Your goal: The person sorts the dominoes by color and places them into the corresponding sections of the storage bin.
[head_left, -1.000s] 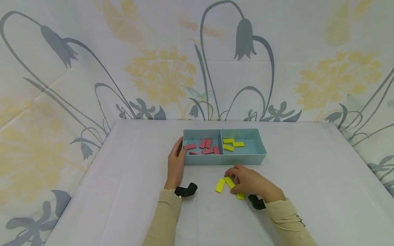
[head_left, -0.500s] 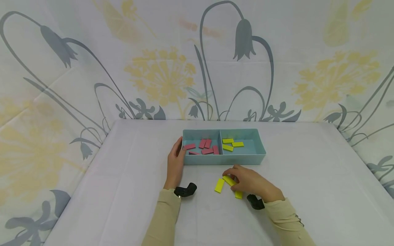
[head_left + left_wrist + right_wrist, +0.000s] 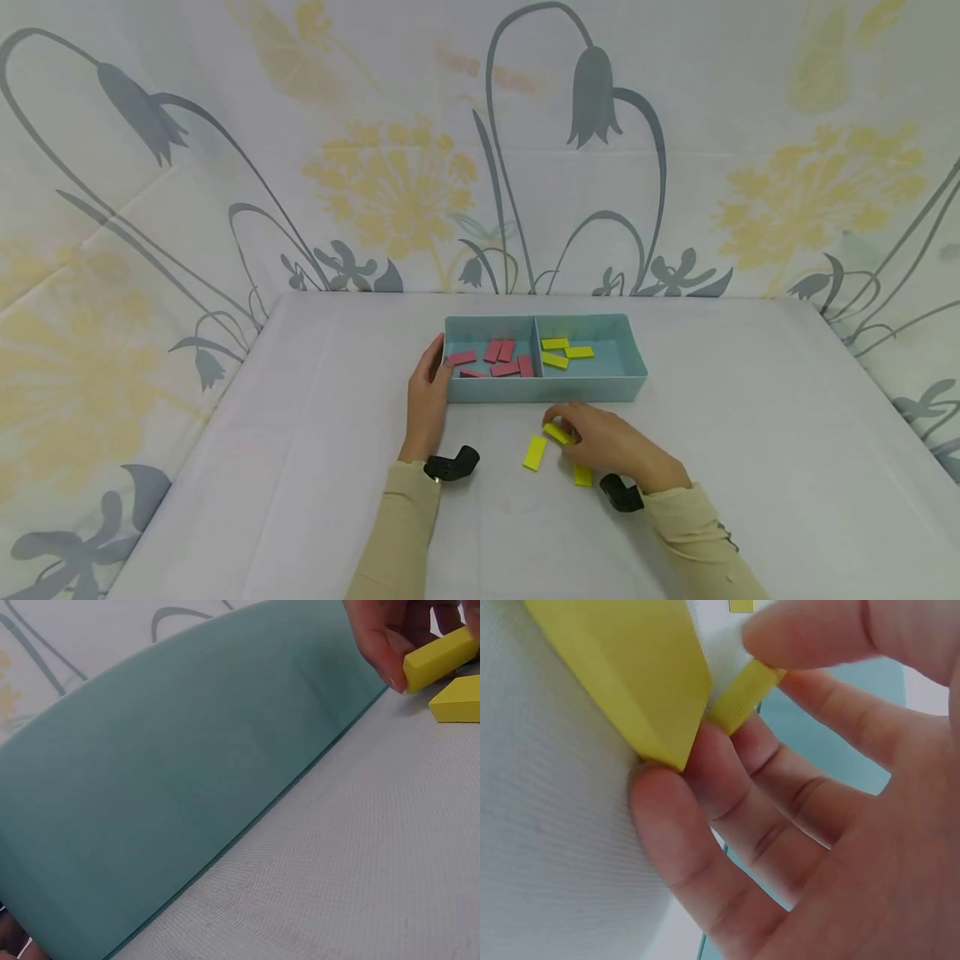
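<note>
A light blue two-compartment box (image 3: 547, 390) sits in the middle of the table. My left hand (image 3: 426, 408) grips its left end, thumb at the rim and fingers along the outside. In front of the box, my right hand (image 3: 615, 442) pinches a small yellow domino-like block (image 3: 742, 697) between thumb and fingers, tilted up from the cloth. One loose yellow block (image 3: 535, 453) lies just left of that hand. Another yellow block (image 3: 582, 475) lies partly hidden under the hand, and the ring and little fingertips are right at a block's end in the right wrist view.
Several pink blocks (image 3: 505, 368) lie in the box's left compartment. Three yellow blocks (image 3: 579, 352) are in the right compartment, beside the divider (image 3: 537, 347). A white cloth (image 3: 750, 433) covers the table, and a flower-patterned curtain (image 3: 405, 192) hangs behind it.
My right fingers have closed on the yellow block and tipped it up off the cloth. The left hand and the box stay in place.
</note>
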Available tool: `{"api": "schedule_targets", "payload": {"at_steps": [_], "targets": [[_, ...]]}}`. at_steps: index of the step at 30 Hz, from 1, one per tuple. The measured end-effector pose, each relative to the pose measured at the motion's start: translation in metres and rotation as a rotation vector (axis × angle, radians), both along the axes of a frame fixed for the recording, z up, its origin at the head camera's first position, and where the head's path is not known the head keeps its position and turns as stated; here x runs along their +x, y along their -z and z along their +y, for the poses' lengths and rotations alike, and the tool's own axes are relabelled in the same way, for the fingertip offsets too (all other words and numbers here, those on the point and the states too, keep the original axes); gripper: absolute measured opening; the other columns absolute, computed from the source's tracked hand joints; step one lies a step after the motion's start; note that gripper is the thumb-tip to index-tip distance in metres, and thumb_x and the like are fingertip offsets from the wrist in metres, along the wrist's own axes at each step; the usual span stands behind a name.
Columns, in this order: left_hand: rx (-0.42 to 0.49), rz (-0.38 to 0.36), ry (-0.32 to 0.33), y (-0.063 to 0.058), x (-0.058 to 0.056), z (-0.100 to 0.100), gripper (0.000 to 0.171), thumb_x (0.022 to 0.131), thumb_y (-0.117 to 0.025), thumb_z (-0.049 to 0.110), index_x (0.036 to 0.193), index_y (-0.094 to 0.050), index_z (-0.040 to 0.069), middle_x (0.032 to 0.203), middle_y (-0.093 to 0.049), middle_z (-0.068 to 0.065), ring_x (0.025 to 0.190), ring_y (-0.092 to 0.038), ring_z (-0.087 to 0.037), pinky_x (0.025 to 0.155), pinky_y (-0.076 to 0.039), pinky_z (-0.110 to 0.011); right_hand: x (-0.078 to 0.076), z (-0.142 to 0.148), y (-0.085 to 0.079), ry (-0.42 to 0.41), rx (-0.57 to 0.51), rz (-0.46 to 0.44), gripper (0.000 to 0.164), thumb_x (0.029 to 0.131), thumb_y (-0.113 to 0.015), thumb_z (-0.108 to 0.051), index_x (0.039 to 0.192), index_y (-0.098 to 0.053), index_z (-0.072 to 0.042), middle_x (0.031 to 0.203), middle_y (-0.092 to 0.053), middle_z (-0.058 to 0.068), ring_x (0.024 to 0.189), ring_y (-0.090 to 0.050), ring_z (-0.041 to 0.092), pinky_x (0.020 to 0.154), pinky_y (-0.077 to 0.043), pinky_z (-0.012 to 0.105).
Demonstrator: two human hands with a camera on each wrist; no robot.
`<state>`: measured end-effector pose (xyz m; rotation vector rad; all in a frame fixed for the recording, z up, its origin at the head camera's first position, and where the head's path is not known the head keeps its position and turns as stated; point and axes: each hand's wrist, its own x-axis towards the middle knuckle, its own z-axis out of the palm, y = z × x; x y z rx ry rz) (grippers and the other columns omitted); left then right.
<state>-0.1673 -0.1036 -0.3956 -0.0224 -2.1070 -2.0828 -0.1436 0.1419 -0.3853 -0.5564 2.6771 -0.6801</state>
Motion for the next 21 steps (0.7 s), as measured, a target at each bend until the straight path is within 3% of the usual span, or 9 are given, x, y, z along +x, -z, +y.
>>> {"api": "schedule_targets", "payload": {"at_steps": [16, 21], "targets": [[0.002, -0.017, 0.003, 0.000, 0.001, -0.001, 0.046, 0.093, -0.044, 0.022, 0.138, -0.034, 0.017, 0.139, -0.034, 0.007, 0.126, -0.029, -0.004, 0.101, -0.026, -0.027, -0.001, 0.005, -0.005, 0.007, -0.124, 0.058, 0.028, 0.081, -0.060, -0.012, 0.109, -0.058, -0.014, 0.081, -0.051, -0.005, 0.073, -0.047, 0.012, 0.063, -0.043, 0.028], [0.022, -0.020, -0.001, 0.011, -0.006, -0.003, 0.044, 0.093, -0.045, 0.022, 0.136, -0.037, 0.023, 0.137, -0.035, 0.012, 0.125, -0.029, -0.003, 0.102, -0.026, -0.027, -0.003, 0.008, -0.007, 0.031, -0.137, 0.085, 0.031, 0.081, -0.060, -0.013, 0.112, -0.057, -0.013, 0.083, -0.051, -0.005, 0.075, -0.047, 0.012, 0.064, -0.043, 0.028]]}}
